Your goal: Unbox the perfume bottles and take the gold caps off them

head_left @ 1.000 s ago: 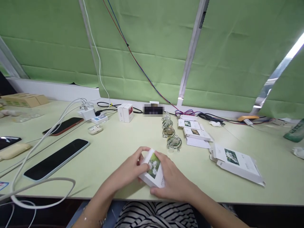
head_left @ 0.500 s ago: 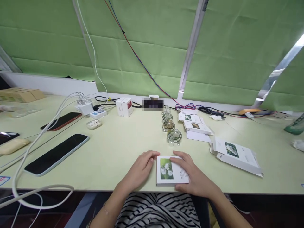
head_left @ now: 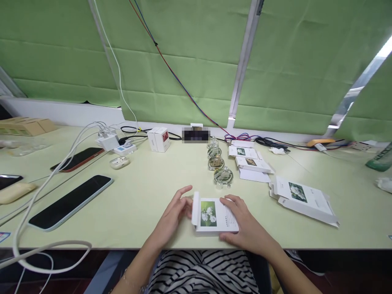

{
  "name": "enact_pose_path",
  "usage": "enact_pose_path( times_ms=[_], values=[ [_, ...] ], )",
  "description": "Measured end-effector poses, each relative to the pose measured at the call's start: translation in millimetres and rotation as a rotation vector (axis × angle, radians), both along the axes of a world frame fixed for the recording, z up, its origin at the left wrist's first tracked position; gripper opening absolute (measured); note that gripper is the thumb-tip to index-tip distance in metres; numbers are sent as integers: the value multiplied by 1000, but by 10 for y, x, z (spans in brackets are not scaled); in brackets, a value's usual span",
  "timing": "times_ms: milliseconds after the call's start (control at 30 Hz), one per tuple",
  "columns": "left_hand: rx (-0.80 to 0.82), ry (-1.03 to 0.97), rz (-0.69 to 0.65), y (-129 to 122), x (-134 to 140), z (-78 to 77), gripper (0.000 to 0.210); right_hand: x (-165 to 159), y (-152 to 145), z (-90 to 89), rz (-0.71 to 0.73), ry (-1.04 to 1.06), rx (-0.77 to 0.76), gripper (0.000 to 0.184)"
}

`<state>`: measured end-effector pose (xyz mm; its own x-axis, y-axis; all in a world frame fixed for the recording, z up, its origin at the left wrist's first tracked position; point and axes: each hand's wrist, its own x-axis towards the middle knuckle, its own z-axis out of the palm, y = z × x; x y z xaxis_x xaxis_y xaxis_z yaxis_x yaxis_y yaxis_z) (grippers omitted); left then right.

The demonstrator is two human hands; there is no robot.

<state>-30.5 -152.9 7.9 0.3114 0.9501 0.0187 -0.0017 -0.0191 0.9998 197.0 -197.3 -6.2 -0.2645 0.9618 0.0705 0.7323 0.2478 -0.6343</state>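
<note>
A flat white cardboard box with a white-flower picture lies near the table's front edge. Its left end flap stands up. My right hand grips the box's right side, thumb at the front edge and fingers across the top. My left hand is at the raised flap, index finger stretched out and the others loosely bent; whether the fingertips touch the box is hard to tell. Beyond the box, several round clear glass bottles stand in a row.
An opened flat white box lies to the right, with more opened boxes behind it. Phones, an earphone case and looping white cables are at left. A small white box stands by the wall. A green bottle is far right.
The box's left end flap has been lifted open. My left hand has shifted left and its index finger has straightened. The box has moved slightly left, still under my right hand.
</note>
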Motion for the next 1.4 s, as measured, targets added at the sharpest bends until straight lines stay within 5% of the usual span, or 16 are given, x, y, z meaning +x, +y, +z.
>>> enact_pose_path(
  times_ms=[133, 233, 567, 867, 1067, 1233, 1400],
  values=[
    [134, 45, -28, -46, 14, -16, 29, 4, -6, -1, -19, -3, -27, 74],
    [85, 134, -61, -67, 25, -30, 22, -8, -9, 0, -43, -3, -22, 75],
    [-57, 365, -187, -29, -54, 19, 42, -3, -12, -19, -68, 28, -12, 73],
    [228, 512, -203, -107, 30, 186, 27, 15, -28, 35, -7, 87, -12, 74],
    [358, 826, -122, -32, -82, 119, 24, 117, -40, 101, -24, 53, -54, 67],
    [313, 1123, 16, 62, -338, 146, 35, 536, -121, 199, -53, -35, -72, 62],
    [250, 1142, 174, 96, -429, 168, 43, 883, -260, 353, -212, -32, -7, 58]
  ],
)
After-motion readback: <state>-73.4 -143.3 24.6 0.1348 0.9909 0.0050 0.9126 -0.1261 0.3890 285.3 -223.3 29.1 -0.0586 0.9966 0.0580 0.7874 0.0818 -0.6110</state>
